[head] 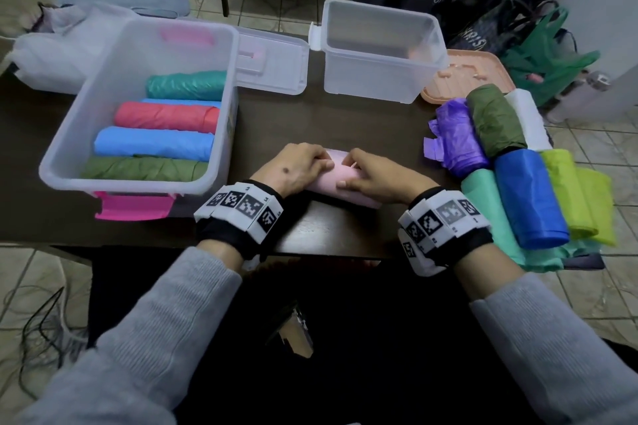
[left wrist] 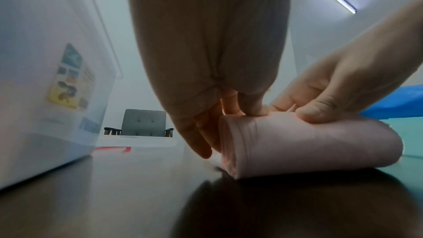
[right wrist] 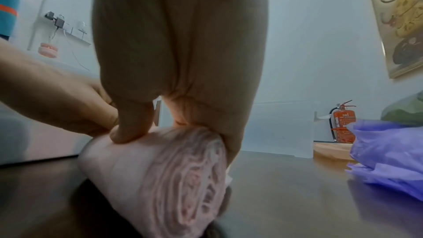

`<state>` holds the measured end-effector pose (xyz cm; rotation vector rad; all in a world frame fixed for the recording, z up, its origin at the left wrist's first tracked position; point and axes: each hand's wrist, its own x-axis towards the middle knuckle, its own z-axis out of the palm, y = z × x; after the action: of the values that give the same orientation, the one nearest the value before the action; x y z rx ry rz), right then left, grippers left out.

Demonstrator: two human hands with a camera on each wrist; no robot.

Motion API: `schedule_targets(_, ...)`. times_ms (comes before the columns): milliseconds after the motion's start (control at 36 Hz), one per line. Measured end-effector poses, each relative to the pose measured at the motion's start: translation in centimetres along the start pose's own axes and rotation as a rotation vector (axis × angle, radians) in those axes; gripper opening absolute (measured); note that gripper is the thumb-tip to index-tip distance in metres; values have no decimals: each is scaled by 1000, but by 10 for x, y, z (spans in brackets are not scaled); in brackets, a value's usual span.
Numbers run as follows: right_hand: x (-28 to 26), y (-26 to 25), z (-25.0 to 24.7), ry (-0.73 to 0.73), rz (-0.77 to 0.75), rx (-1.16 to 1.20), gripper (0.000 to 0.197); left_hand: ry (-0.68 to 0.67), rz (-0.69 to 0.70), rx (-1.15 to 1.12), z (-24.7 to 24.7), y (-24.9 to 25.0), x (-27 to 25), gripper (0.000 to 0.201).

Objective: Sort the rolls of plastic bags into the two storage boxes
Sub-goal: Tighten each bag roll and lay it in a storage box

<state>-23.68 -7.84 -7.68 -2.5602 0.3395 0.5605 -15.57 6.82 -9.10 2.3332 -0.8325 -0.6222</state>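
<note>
A pale pink roll [head: 345,197] of bags lies on the dark table [head: 345,121] near its front edge. My left hand [head: 317,166] grips its left end and my right hand [head: 347,173] its right part, fingers curled over the top, thumbs on the near side. The wrist views show the pink roll [left wrist: 309,147] under my left hand [left wrist: 228,115], and its spiral end [right wrist: 171,178] under my right hand [right wrist: 160,124]. The left clear box [head: 62,155] holds teal, red, blue and olive rolls. The right clear box [head: 379,79] has nothing inside.
Loose rolls are piled at the table's right edge: purple [head: 459,141], dark green [head: 493,121], white, blue [head: 528,197], lime and mint. A clear lid [head: 272,59] lies between the boxes, a peach lid [head: 466,76] behind the pile. A white bag [head: 45,55] sits back left.
</note>
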Motion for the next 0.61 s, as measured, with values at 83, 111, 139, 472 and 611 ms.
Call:
schedule_targets(83,0,0,1,-3,-2,-47,41,-18,-6,21,3,1,1,28)
schedule_targets(111,0,1,1,-2,-2,-71,42,-25,-9,27,3,2,1,29)
schedule_targets(139,-1,1,1,0,2,-80,42,-33,-12,31,4,2,2,29)
schedule_targets(472,10,-5,0,-7,-11,-27,71,5,-6,91,13,-5,9,32)
schedule_targets(611,7,-5,13,35,-46,-135,75,-16,4,66,12,-7,10,31)
